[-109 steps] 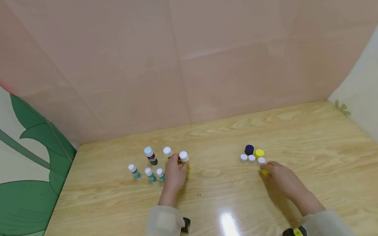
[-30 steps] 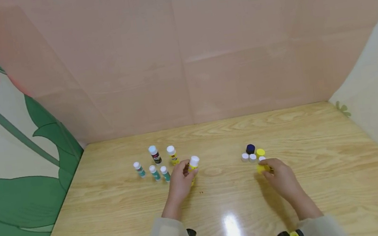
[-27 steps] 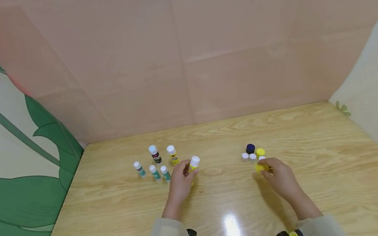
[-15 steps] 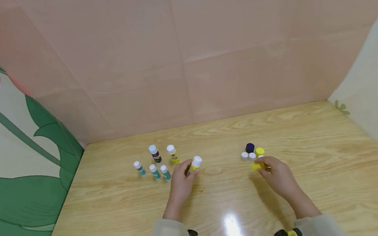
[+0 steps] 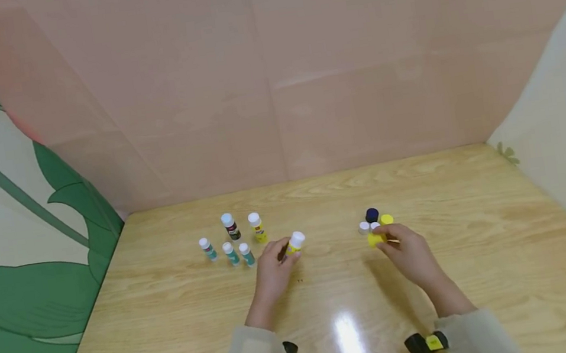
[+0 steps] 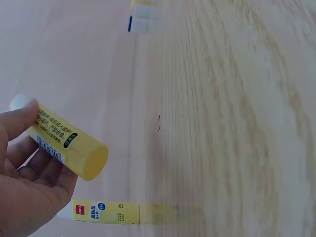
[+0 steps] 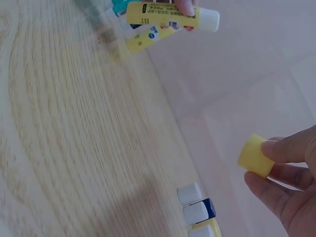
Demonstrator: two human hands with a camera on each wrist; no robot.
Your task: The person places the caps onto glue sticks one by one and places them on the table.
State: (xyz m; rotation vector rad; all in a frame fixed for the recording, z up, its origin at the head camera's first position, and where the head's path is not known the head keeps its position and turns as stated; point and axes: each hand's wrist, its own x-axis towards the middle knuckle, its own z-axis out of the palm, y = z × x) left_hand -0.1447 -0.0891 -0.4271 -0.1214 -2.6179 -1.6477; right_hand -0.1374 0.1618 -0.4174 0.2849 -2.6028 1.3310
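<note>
My left hand grips a yellow glue stick with a white top, tilted and lifted off the table. Its yellow base faces the camera in the left wrist view. Between thumb and fingers my right hand pinches a yellow cap, held in the air in front of the other caps. Behind my left hand another yellow glue stick stands upright. Beside it are a dark glue stick with a pale top and several small teal glue sticks.
Close behind my right hand sit a dark blue cap, another yellow cap and several white caps. A wooden table lies under everything, with a pink backdrop along its far edge.
My left hand has lifted the yellow glue stick off the table, moved it right and tilted it. My right hand has raised the yellow cap and brought it left.
</note>
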